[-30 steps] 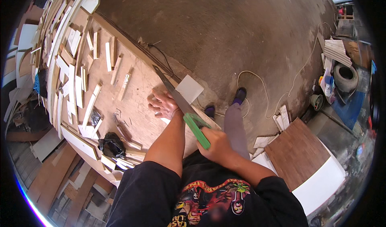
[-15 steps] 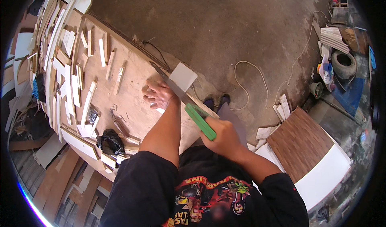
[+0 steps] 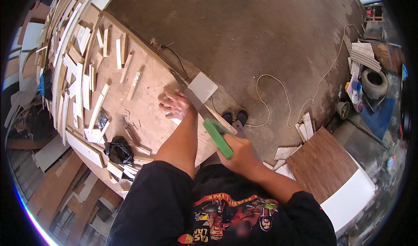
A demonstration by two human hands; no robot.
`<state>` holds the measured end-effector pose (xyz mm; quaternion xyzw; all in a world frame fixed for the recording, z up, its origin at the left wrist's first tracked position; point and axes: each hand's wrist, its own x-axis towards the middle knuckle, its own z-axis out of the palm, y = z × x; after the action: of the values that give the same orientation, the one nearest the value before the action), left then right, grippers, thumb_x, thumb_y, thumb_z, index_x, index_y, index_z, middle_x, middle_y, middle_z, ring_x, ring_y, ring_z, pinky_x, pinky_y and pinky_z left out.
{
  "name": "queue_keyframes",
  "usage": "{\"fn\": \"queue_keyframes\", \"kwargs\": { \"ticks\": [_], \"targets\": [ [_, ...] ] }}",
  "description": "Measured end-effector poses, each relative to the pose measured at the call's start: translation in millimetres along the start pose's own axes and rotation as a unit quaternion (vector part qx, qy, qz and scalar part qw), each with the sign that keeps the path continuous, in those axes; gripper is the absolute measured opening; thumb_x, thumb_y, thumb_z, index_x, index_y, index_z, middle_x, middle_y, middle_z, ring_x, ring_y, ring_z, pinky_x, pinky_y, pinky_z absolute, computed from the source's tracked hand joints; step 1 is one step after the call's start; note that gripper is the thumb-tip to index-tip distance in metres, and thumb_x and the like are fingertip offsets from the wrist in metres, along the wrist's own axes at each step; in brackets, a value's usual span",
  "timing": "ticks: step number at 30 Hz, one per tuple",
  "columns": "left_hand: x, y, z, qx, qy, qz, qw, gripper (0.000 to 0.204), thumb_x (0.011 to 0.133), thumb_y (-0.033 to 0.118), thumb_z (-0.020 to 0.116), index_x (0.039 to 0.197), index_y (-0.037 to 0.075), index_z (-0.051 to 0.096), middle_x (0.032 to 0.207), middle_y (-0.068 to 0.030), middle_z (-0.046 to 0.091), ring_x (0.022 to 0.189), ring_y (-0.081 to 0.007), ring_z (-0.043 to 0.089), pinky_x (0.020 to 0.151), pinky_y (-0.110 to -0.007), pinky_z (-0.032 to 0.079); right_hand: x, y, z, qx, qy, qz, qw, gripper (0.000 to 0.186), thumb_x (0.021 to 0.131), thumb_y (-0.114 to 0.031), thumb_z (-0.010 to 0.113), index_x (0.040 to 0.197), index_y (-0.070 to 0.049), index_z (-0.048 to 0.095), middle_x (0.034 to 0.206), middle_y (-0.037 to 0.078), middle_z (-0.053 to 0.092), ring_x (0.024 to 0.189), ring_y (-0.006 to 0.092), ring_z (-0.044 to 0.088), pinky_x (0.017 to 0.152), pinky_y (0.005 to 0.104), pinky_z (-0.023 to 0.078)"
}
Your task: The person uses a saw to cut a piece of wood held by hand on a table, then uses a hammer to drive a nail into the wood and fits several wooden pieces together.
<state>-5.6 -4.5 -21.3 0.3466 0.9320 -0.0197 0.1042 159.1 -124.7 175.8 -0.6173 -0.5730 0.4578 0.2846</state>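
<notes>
My right hand [image 3: 237, 152] is wrapped round the green handle [image 3: 218, 138] of a handsaw. Its long grey blade [image 3: 197, 99] runs up and to the left, across a white board near the table's edge. Beyond the blade, a pale square end of the board [image 3: 203, 87] juts out over the floor. My left hand [image 3: 175, 105] presses on the board from the other side of the blade, fingers bent and thumb tucked in. Much of the board lies hidden under this hand and forearm, with a small white corner [image 3: 176, 120] showing. Where the teeth meet it is hard to see.
The plywood table [image 3: 150, 102] bears several loose wood strips [image 3: 99, 106] and a black plastic bag [image 3: 119, 150] at left. A cable [image 3: 278, 82] loops over the floor. At right lie a brown wood-grain panel [image 3: 321, 163], a tire [image 3: 374, 82] and a bucket [image 3: 343, 109].
The view has shifted slightly, so the table appears a little lower and farther right. My right hand and the saw have drawn back slightly toward me. My left hand stays on the board.
</notes>
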Motion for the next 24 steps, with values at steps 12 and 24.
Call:
{"fn": "queue_keyframes", "kwargs": {
  "ticks": [12,24],
  "targets": [
    [0,2,2,-0.003,0.000,-0.007,1.000,0.057,0.102,0.045,0.046,0.155,0.029,0.034,0.165,-0.0150,0.023,0.151,-0.0389,0.018,0.109,-0.065,0.027,31,22,23,-0.004,0.015,-0.002,1.000,0.022,0.080,-0.014,0.074,0.084,-0.003,0.055,0.074,0.023,0.062,0.071,0.0453,0.064,0.063,0.0532,0.051],
    [-10,10,-19,-0.036,-0.016,0.023,0.999,0.056,0.101,0.037,0.048,0.153,0.021,0.035,0.163,-0.0168,0.023,0.148,-0.0432,0.020,0.109,-0.065,0.025,27,15,27,-0.010,0.039,0.022,0.999,0.018,0.080,-0.009,0.072,0.082,-0.003,0.055,0.069,0.022,0.060,0.067,0.0445,0.064,0.059,0.0487,0.050]
  ]
}}
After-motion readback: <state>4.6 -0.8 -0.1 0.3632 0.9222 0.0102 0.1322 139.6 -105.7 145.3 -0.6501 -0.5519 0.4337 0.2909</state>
